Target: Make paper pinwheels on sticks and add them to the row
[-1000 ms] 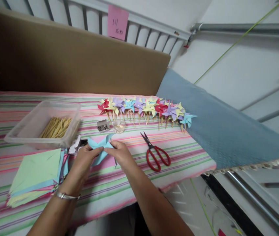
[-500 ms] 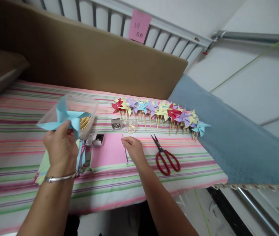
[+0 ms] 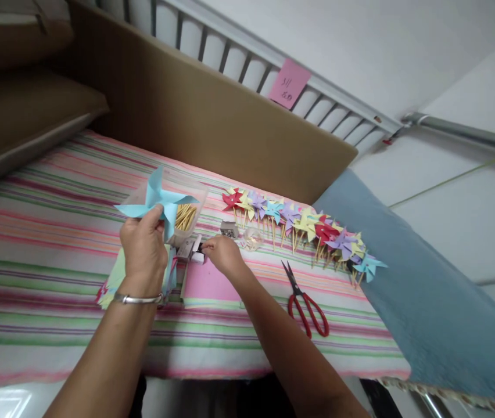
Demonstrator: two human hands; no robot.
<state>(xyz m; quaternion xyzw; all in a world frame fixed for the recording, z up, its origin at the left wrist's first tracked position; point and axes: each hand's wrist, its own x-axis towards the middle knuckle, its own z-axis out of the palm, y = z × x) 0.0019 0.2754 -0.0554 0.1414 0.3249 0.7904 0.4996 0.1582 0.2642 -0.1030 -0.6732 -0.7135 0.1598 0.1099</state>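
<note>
My left hand pinches a light blue paper pinwheel without a stick, its blades folded in, thumb near the centre. My right hand has its fingertips pressed together at a small open box of dark little pieces. Whatever those fingertips hold is too small to make out. Beneath this hand lies a sheet of pink paper. Behind the pinwheel stands a clear plastic container with thin wooden sticks. Another small box with metallic bits and a round clear dish sit just beyond my right hand.
Red-handled scissors lie to the right on the striped cloth. A row of pinwheels on sticks runs along the back right. Coloured paper sheets are stacked under my left forearm. A cardboard panel stands behind.
My right hand has moved left, from the pink paper's right edge to the small box of dark pieces. My left hand still holds the blue pinwheel. The camera view has shifted and tilted.
</note>
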